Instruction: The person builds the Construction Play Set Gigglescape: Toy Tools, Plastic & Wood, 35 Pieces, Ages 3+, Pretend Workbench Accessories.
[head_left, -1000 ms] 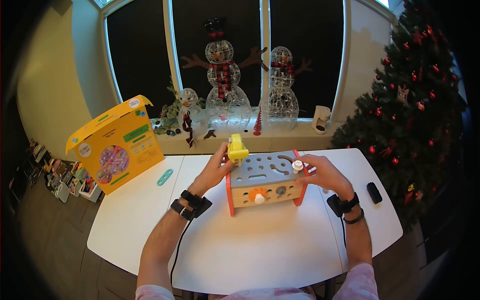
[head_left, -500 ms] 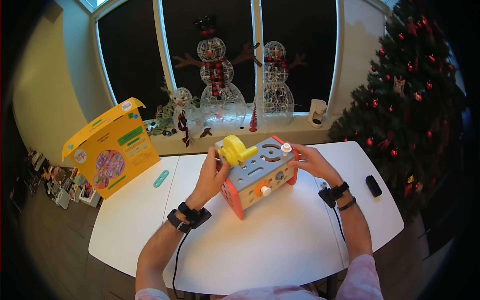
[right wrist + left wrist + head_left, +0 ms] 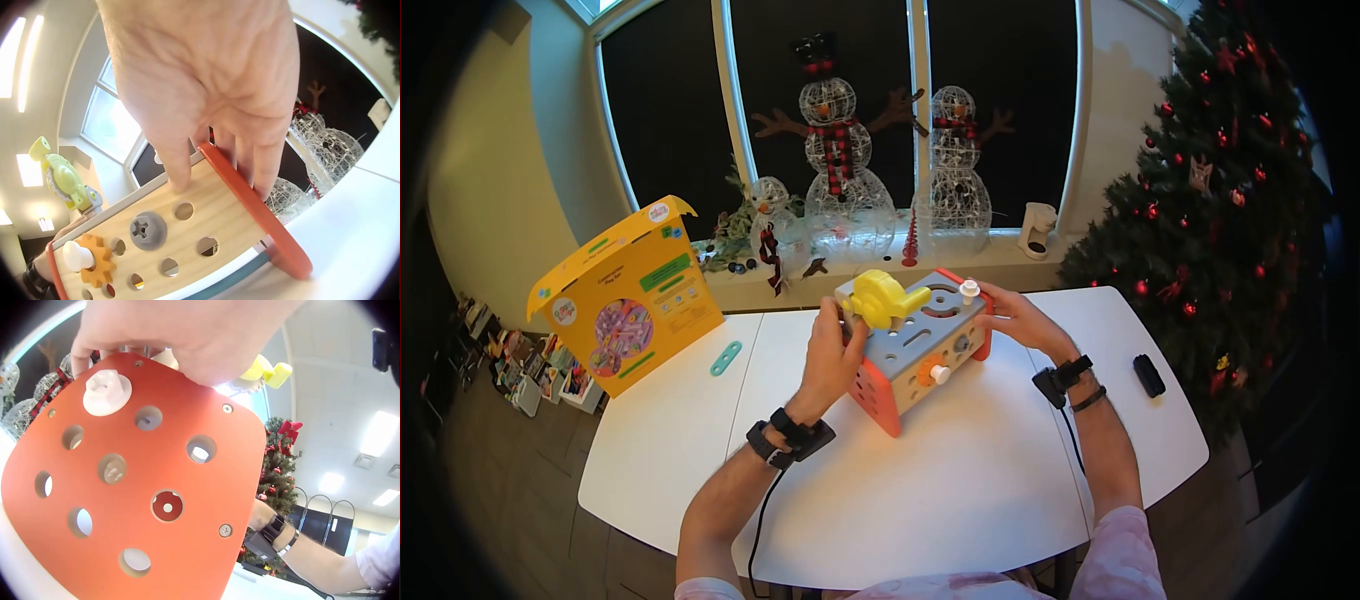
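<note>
Both hands grip a toy workbench point(image 3: 890, 352) with a grey holed top and wooden front. My left hand point(image 3: 828, 355) curls over the top of its red end panel point(image 3: 134, 494), where a white hex piece point(image 3: 105, 390) sits. At the other end my right hand point(image 3: 1028, 322) has its thumb on the wooden front and its fingers behind the red panel. A yellow toy circular saw point(image 3: 880, 300) stands on top beside my left hand. Near my right fingers is a white bolt point(image 3: 969, 290). The front carries an orange gear point(image 3: 99, 265) with a white knob and a grey screw point(image 3: 149, 230).
The bench is on a white table point(image 3: 880, 500). A yellow box point(image 3: 625, 300) stands at the left, with a teal strip point(image 3: 725, 358) beside it. A black object point(image 3: 1148, 376) lies at the right. Wire snowmen point(image 3: 837, 150) line the sill; a Christmas tree point(image 3: 1200, 220) stands right.
The workbench has turned in both hands, its left end swinging toward me and its right end away. The saw's handle now points right. The turn is slight over the last half second.
</note>
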The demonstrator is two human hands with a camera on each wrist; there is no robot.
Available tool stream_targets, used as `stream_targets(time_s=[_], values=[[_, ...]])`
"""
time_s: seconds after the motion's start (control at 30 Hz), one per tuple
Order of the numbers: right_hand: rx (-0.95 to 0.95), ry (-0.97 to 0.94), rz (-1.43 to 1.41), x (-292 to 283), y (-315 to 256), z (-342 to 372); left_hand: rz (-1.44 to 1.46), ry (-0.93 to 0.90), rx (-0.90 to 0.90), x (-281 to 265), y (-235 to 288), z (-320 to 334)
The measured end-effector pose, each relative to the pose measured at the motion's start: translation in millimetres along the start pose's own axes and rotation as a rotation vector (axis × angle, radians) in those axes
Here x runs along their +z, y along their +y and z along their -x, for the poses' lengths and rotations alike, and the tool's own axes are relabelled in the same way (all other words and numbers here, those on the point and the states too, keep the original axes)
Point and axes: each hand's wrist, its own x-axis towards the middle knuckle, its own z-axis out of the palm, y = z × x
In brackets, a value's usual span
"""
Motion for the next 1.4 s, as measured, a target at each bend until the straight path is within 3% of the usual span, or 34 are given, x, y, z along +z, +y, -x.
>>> stream_targets(time_s=[0.4,0.47,0.7,1.07,1.23,1.4], values=[[0.046,-0.036,-0.071,-1.6,5.9,-1.5,-0.039,0.030,-0.026,4.2,12.6,7.0],[0.063,-0.021,0.073,-1.3,1.8,-0.7,-0.003,0.031,-0.059,3.9,19.0,8.4],[0.017,-0.012,0.008,-1.0,21.2,-8.9,-0.014,0.031,-0.048,3.5,28.6,14.0],[-0.042,0.058,0.167,6.3,14.2,-8.2,-0.027,0.028,-0.064,2.8,28.9,14.8],[-0.028,0.078,0.204,8.7,10.4,-7.6,-0.151,0.016,0.008,0.7,28.1,16.4],[0.010,0.049,0.210,7.7,14.7,-7.1,0.002,-0.048,-0.034,-11.1,43.1,15.9]])
